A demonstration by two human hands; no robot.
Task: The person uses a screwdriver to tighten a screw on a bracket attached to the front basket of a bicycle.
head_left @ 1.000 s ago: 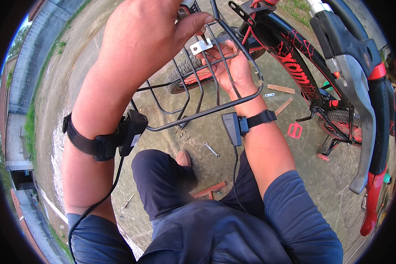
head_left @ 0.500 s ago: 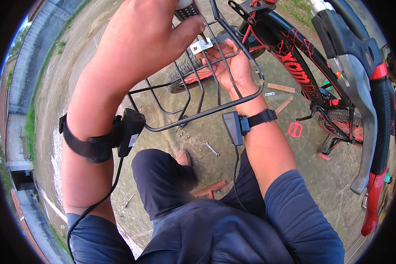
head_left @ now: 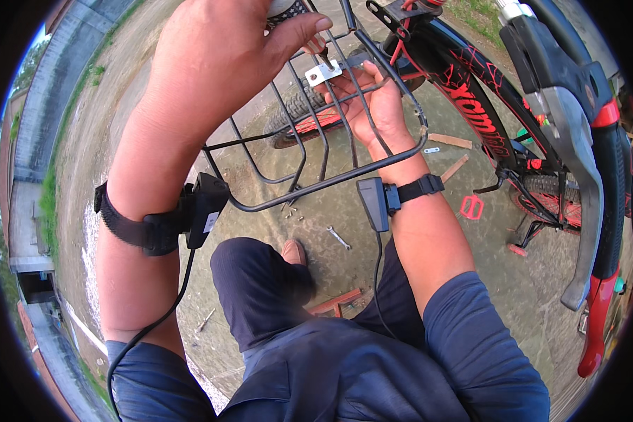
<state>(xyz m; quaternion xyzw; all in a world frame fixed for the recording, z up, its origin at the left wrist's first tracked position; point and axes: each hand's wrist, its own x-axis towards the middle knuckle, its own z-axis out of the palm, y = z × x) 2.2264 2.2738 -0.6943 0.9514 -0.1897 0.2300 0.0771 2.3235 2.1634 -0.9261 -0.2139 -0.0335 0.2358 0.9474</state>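
My left hand (head_left: 214, 63) is closed around the textured black-and-white handle (head_left: 285, 11) of a screwdriver at the top of the view, its thumb stretched out along the side. The screwdriver's shaft (head_left: 325, 58) comes down onto a small white metal plate (head_left: 323, 74) with holes, which lies against the wires of a black wire basket (head_left: 334, 179). From underneath, my right hand (head_left: 376, 109) reaches behind the basket wires. Its curled fingers are up against the underside of the plate, and whatever they pinch there is hidden.
A black and red bicycle frame (head_left: 475, 105) stands at the right, with a handlebar grip and brake lever (head_left: 577, 176) close by. Below the basket is a tyre (head_left: 295, 116). On the ground lie a wrench (head_left: 338, 238), a red pedal (head_left: 472, 207), wood strips (head_left: 449, 141) and small bolts.
My left hand has shifted slightly left, and its thumb has lifted and straightened, so more of the shaft shows. The basket and plate have moved a little; my right hand stays behind the plate.
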